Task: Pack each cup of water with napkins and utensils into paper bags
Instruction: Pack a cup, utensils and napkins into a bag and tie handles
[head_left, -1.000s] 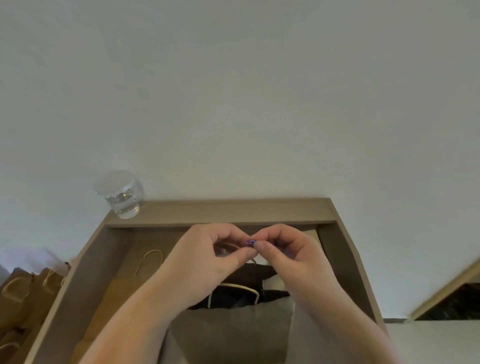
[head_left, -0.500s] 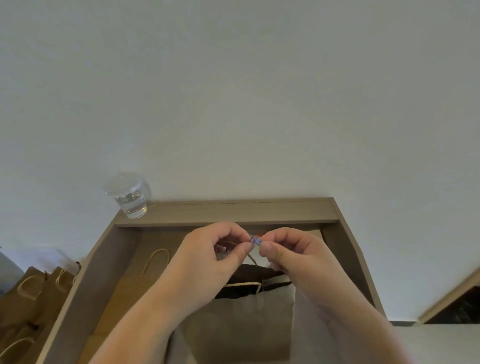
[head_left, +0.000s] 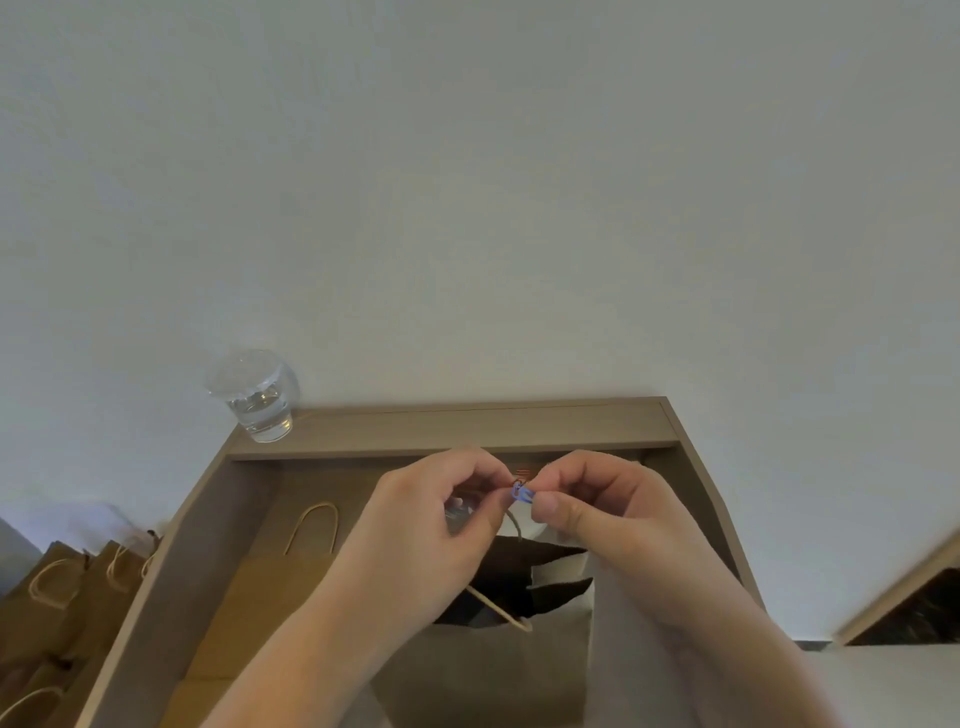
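Head view: left hand (head_left: 415, 530) and right hand (head_left: 613, 514) pinch a blue clip (head_left: 523, 494) above paper bag (head_left: 493, 670); cup (head_left: 254, 400) behind.

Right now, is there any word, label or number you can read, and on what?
No readable text.
Open paper bag and flat bag: plain, no print.
Cup of water: clear, no label.
Reddish mark behind the blue clip, which the left hand and right hand pinch: too blurred to read.

Soft, even, dimmish light, wide-angle bending at the edges, and perhaps slight motion blur throughout.
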